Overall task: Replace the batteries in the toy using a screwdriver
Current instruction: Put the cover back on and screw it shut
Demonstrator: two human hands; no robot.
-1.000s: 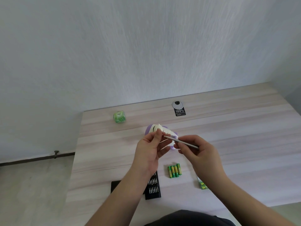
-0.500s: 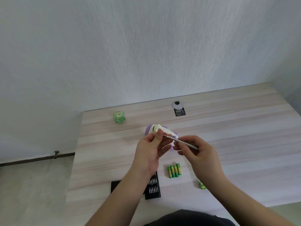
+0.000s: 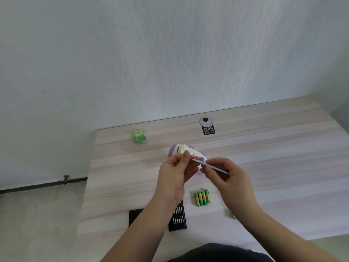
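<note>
A: What do the hands do?
B: The left hand [image 3: 174,172] pinches something small at the tip of the screwdriver [image 3: 209,166]; what it is I cannot tell. The right hand [image 3: 227,178] grips the screwdriver.
A: And the toy [image 3: 184,151]?
B: It lies on the table [image 3: 273,148], just behind both hands. The green batteries [image 3: 202,197] lie nearer, between the wrists.

Bench [image 3: 283,148]: pale wood-grain top, its far edge against a white wall.
Far left: green packet [image 3: 139,136].
Far centre: round grey grommet [image 3: 205,121], with a black card [image 3: 209,130] just beside it on the near side.
Middle: white and purple toy [image 3: 179,149].
Near centre: four green batteries [image 3: 202,197] side by side.
Near left: black bit case [image 3: 178,218], lying open.
Near right: small green item [image 3: 234,216], mostly hidden by an arm.
</note>
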